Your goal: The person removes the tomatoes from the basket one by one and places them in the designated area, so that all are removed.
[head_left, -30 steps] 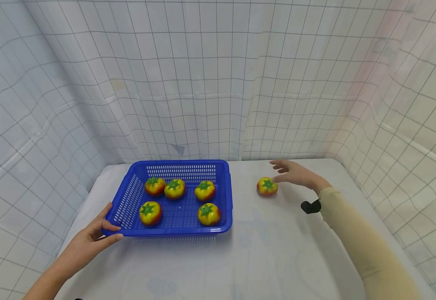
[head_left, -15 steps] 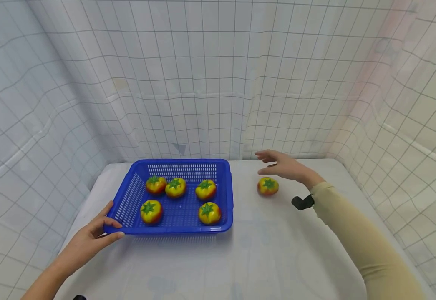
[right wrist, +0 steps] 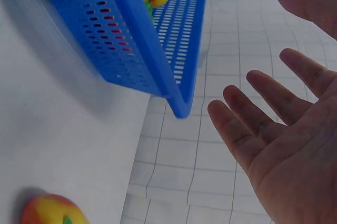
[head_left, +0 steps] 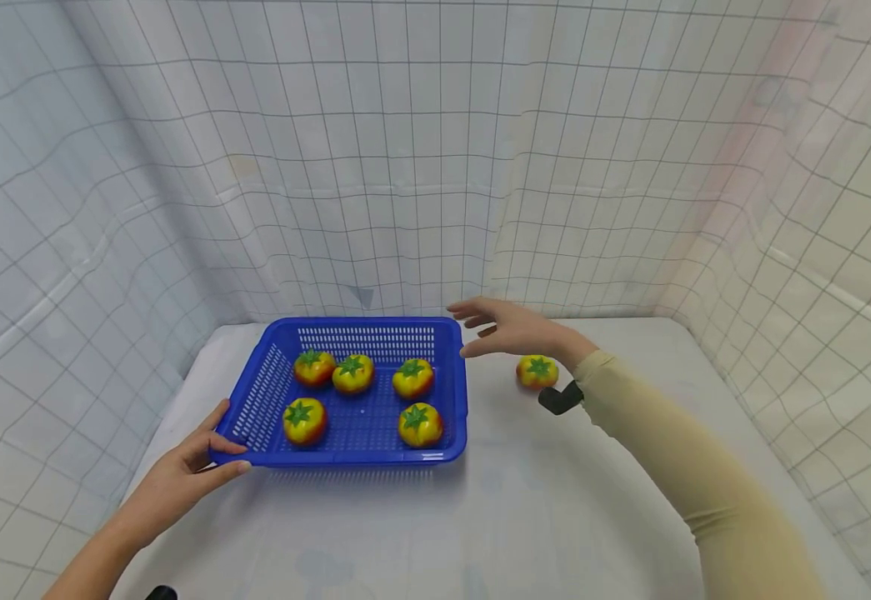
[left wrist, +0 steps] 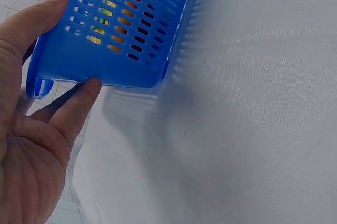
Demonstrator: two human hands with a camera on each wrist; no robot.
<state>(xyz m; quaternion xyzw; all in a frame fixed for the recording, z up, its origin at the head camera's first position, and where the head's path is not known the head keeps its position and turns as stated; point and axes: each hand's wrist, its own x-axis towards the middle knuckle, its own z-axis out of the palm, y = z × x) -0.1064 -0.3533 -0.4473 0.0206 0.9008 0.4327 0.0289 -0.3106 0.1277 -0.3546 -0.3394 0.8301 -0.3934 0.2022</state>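
My left hand (head_left: 172, 482) grips the front left corner of a blue plastic basket (head_left: 360, 458), its thumb on the front side. In the left wrist view the left hand (left wrist: 37, 129) holds that corner's rim (left wrist: 39, 71). Several yellow-red tomatoes with green star-shaped tops, such as the front right tomato (head_left: 420, 426), lie inside. My right hand (head_left: 518, 327) hovers by the basket's back right corner, holding nothing; its fingers are spread in the right wrist view (right wrist: 289, 129). One more tomato (head_left: 537, 372) rests on the table right of the basket, behind the right wrist.
A white cloth covers the table (head_left: 555, 500). White sheets with a grid pattern (head_left: 405, 167) hang behind and at both sides. A black wrist device (head_left: 559, 398) sits under the right sleeve (head_left: 668, 450).
My right hand has moved left, from beside the lone tomato, over it, to the basket's right rim. The tomato stays on the table. My left hand keeps its hold on the basket.
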